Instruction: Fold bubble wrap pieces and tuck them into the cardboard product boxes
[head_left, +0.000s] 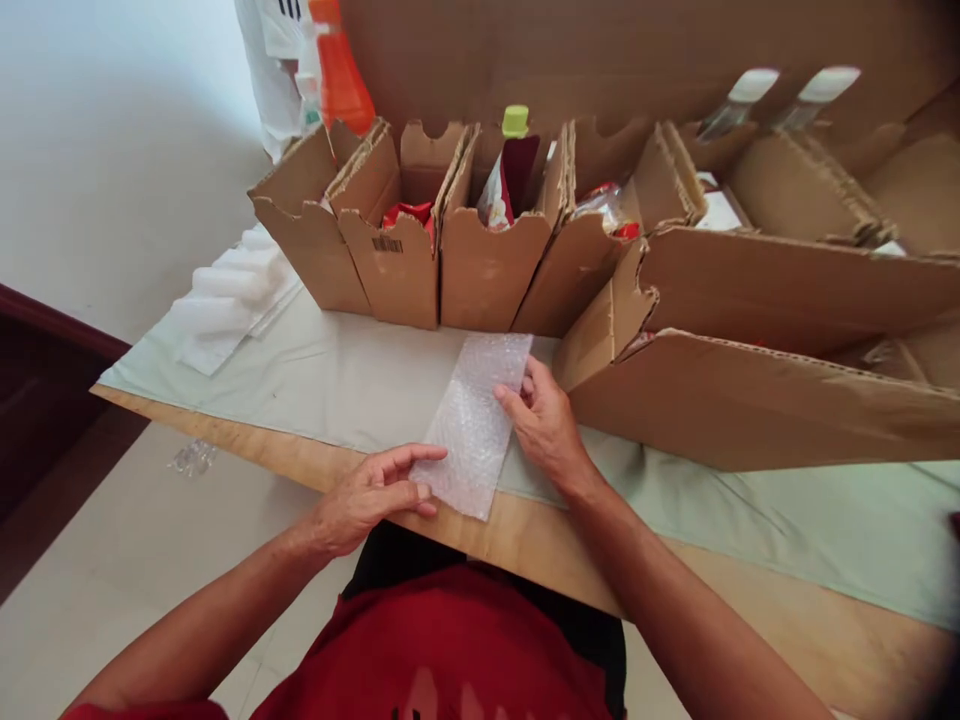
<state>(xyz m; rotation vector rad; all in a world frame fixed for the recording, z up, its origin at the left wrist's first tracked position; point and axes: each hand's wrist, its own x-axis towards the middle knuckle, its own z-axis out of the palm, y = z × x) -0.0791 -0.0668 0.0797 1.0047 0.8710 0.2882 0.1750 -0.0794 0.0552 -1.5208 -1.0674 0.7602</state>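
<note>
A rectangular sheet of bubble wrap [474,420] lies flat on the table's pale green cover [352,380], its near end over the wooden front edge [300,462]. My left hand [371,495] pinches the sheet's near left corner between thumb and fingers. My right hand [544,420] grips the sheet's right edge near its far end, fingers curled on it.
A row of open cardboard compartments [420,230] stands behind the sheet, holding red packets [409,213] and a bottle with a green cap [514,122]. Larger cardboard boxes [765,340] fill the right. White foam pieces [232,290] lie at left; an orange bottle [341,70] stands behind.
</note>
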